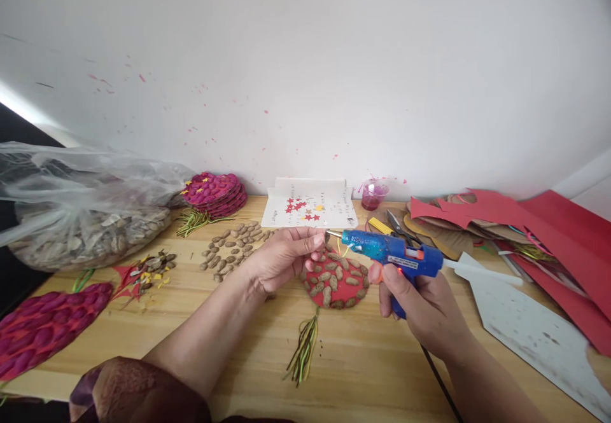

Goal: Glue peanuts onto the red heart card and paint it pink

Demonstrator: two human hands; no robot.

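My right hand (pixel 424 308) is wrapped round the grip of a blue hot glue gun (pixel 391 251), whose metal nozzle points left. The fingers of my left hand (pixel 286 254) are pinched together at the nozzle tip; what they hold is too small and hidden to make out. Beneath both hands lies a red disc (pixel 341 291) with peanuts (pixel 327 296) on its face and around its rim. A green and brown yarn tassel (pixel 305 346) trails from the disc toward me. Left of it, several loose peanuts (pixel 219 261) are spread on the wooden table (pixel 191 340).
At the left are a bag of peanuts (pixel 86 232), a stack of magenta discs (pixel 217 191) and another magenta disc (pixel 52 321). Paper with stars (pixel 310 203) and a cup (pixel 373 195) stand by the wall. Scissors (pixel 398 226), red sheets (pixel 558 238) and a white board (pixel 529 340) lie right.
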